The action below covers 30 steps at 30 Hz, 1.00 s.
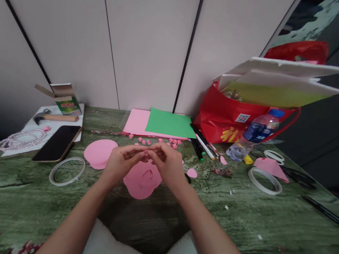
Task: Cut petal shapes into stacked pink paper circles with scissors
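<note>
My left hand [122, 160] and my right hand [168, 164] meet at the fingertips over the middle of the table. Pinched between them is a small piece of pink paper [146, 153], mostly covered by the fingers. Just below lie pink paper cut-outs [138, 188] with rounded edges, overlapping one another. Beyond my fingers several small rolled pink paper pieces [174, 142] are scattered. To the left of my left hand rests a stack of pink paper circles [99, 153]. A pink paper petal [192, 173] lies right of my right hand.
Green paper [171, 124] lies on pink sheets at the back. Pens [204, 146], a water bottle [253, 134] and a red bag [222, 113] stand or lie right. Tape rolls [67, 171], a phone [58, 143], a hammer [55, 117] and beads [22, 140] are left.
</note>
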Tool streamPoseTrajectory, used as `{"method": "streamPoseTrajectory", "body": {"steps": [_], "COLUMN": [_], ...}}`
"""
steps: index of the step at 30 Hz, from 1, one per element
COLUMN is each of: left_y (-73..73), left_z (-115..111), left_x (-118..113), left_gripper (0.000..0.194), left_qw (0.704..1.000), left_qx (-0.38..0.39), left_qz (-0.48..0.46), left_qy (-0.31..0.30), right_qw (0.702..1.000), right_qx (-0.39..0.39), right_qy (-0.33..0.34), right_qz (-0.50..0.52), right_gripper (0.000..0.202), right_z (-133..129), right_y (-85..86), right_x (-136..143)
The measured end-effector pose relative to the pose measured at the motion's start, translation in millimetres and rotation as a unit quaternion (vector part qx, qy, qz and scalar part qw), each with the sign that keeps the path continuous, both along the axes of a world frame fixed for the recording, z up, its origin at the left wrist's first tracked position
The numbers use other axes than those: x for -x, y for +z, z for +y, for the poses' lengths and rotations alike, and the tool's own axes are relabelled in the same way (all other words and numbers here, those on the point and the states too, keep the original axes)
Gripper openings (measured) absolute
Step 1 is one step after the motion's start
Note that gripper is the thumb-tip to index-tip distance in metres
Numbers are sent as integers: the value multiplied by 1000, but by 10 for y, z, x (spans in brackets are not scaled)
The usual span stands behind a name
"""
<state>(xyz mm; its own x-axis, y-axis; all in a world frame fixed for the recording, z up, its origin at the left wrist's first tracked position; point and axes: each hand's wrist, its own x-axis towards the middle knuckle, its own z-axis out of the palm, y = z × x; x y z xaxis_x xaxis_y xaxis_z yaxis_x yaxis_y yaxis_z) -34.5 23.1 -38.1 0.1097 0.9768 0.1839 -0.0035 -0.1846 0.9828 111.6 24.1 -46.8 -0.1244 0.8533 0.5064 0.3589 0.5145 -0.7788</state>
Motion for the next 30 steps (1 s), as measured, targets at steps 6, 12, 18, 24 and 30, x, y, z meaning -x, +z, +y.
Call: {"method": "streamPoseTrajectory", "body": {"steps": [6,12,18,24,30], "left_y": [13,32,61,44,28], "left_z": [-12,-18,-22,-20,-5], "left_x": [-1,-14,-24,-15,-4], "left_gripper": [24,23,14,12,14], "left_qw": [1000,999,999,998,997], "left_qx": [2,18,-42,-13,27], "left_qz": [-12,-15,11,20,-34], "left_qy": [19,33,33,59,67], "right_qw": [981,955,910,933,929], "right_qx": [106,154,245,199,195], "right_qy": [66,78,122,126,110], "right_qz": [146,241,311,274,293], "right_gripper": [11,17,16,14,13], "right_z": [46,66,38,43,73], "right_y": [-46,-32,-4,-27,-28], "right_x": [39,23,48,84,87]}}
